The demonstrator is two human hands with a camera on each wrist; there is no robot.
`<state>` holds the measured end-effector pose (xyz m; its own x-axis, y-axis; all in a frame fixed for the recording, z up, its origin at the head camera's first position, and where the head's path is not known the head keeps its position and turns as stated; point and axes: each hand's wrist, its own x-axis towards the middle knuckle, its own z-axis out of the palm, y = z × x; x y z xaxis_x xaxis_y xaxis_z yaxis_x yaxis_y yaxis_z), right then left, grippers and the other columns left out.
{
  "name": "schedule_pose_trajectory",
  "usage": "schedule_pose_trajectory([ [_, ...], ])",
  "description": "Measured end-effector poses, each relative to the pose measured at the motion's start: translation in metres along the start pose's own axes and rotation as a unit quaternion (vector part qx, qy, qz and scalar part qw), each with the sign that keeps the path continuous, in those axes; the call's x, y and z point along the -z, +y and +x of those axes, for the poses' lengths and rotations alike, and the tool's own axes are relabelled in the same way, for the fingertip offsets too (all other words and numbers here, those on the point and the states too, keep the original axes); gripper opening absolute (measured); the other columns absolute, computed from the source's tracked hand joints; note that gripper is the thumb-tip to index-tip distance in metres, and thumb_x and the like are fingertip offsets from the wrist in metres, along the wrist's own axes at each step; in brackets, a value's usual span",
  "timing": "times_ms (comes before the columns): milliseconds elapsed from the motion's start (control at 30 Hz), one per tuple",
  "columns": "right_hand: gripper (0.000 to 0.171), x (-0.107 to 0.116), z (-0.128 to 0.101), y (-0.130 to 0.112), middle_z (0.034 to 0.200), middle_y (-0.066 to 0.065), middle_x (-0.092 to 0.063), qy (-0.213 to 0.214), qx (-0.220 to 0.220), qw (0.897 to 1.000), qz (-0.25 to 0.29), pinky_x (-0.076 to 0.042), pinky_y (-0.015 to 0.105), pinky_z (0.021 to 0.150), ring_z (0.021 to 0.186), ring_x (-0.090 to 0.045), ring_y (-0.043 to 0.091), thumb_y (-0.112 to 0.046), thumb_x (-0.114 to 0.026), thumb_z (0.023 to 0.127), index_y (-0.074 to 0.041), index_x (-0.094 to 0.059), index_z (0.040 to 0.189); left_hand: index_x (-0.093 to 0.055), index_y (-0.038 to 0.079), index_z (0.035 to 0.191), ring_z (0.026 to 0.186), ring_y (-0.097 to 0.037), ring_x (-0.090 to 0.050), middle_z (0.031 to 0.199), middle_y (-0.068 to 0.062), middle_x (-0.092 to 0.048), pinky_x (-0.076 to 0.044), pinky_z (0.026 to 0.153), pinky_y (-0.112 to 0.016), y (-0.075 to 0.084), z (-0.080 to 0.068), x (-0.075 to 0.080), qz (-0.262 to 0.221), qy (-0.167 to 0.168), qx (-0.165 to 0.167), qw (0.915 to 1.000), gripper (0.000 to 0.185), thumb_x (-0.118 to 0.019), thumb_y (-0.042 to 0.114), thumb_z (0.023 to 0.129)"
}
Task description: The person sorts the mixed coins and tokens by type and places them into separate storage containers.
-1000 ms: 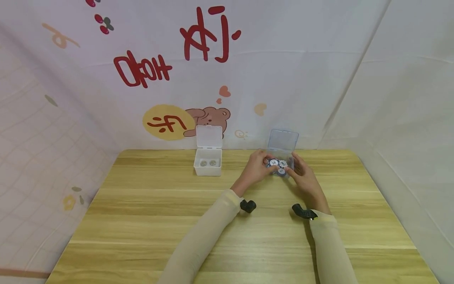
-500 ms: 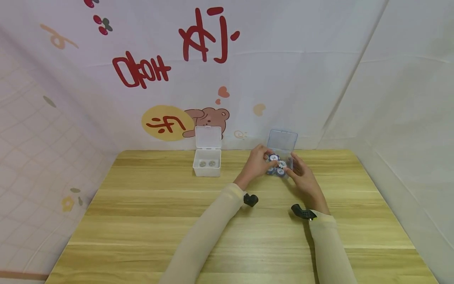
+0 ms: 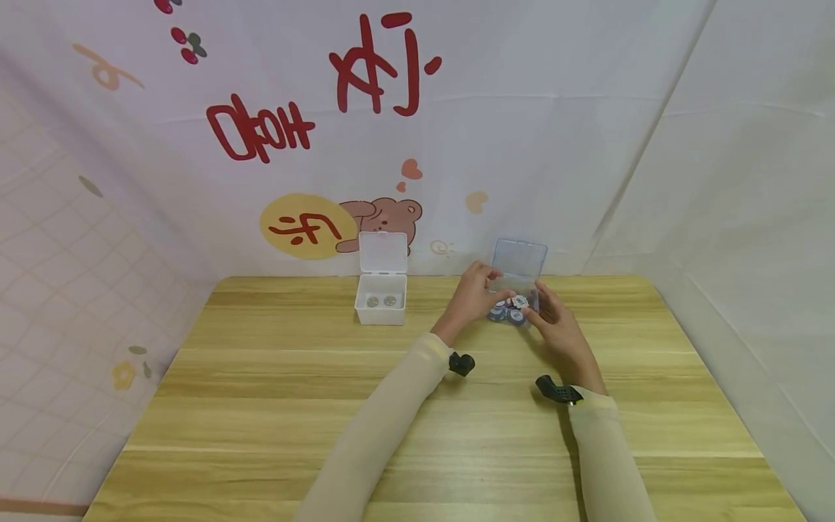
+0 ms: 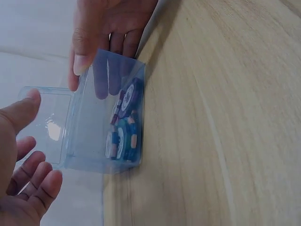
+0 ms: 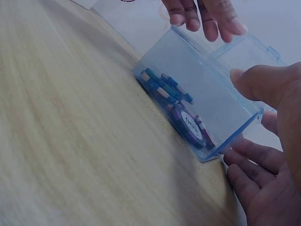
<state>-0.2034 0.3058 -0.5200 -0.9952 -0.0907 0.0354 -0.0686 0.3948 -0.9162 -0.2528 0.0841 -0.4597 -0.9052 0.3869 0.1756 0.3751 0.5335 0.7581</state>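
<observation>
A clear bluish plastic box (image 4: 89,136) stands at the back right of the table, its hinged lid (image 3: 520,257) raised. Several poker chips (image 5: 188,125) lie heaped on its floor, seen through the walls. My left hand (image 3: 471,293) hovers over the box's left side, fingers loosely spread and holding nothing in the left wrist view. On the right side, my right hand (image 3: 562,330) holds the box, thumb over the rim and fingers along the outer wall. Part of the heap is hidden behind the left thumb in the head view.
Left of my hands, a small white box (image 3: 381,316) stands with its lid up and holds two silvery coin-like discs (image 3: 390,301). A printed white cloth (image 3: 554,159) hangs behind the wooden table (image 3: 261,420).
My left hand held a chip marked 10 over the box; the chip has left its fingers, which have spread apart. My right hand has stayed on the box.
</observation>
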Motion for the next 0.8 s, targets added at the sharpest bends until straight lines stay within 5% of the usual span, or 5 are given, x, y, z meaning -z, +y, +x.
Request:
schedule_pose_trajectory([
  [333, 0.08, 0.006, 0.0, -0.003, 0.165, 0.026, -0.028, -0.003, -0.006, 1.0, -0.007, -0.028, 0.06, 0.121, 0.15, -0.032, 0.049, -0.032, -0.062, 0.104, -0.016, -0.015, 0.166, -0.057, 0.008, 0.141, 0.113, -0.021, -0.059, 0.129, -0.008, -0.058, -0.053, 0.095, -0.035, -0.001, -0.005, 0.01, 0.012, 0.017, -0.029, 0.9994, 0.056, -0.065, 0.044, 0.1],
  [567, 0.081, 0.012, -0.005, -0.007, 0.167, 0.026, -0.024, -0.009, -0.018, 1.0, -0.014, -0.027, 0.062, 0.121, 0.151, -0.029, 0.05, -0.032, -0.06, 0.105, -0.022, -0.009, 0.167, -0.051, 0.012, 0.148, 0.124, -0.027, -0.056, 0.135, -0.007, -0.054, -0.05, 0.101, -0.039, 0.003, -0.023, 0.028, 0.041, 0.022, -0.034, 0.9984, 0.061, -0.057, 0.052, 0.102],
  [800, 0.078, 0.017, -0.009, -0.017, 0.169, 0.023, -0.02, 0.01, 0.0, 0.999, -0.033, -0.026, 0.061, 0.121, 0.153, -0.026, 0.049, -0.029, -0.059, 0.105, -0.018, -0.013, 0.167, -0.048, 0.017, 0.15, 0.141, -0.025, -0.042, 0.147, -0.006, -0.046, -0.045, 0.112, -0.046, -0.001, -0.045, 0.053, 0.057, 0.066, -0.057, 0.9946, 0.057, -0.062, 0.043, 0.101],
])
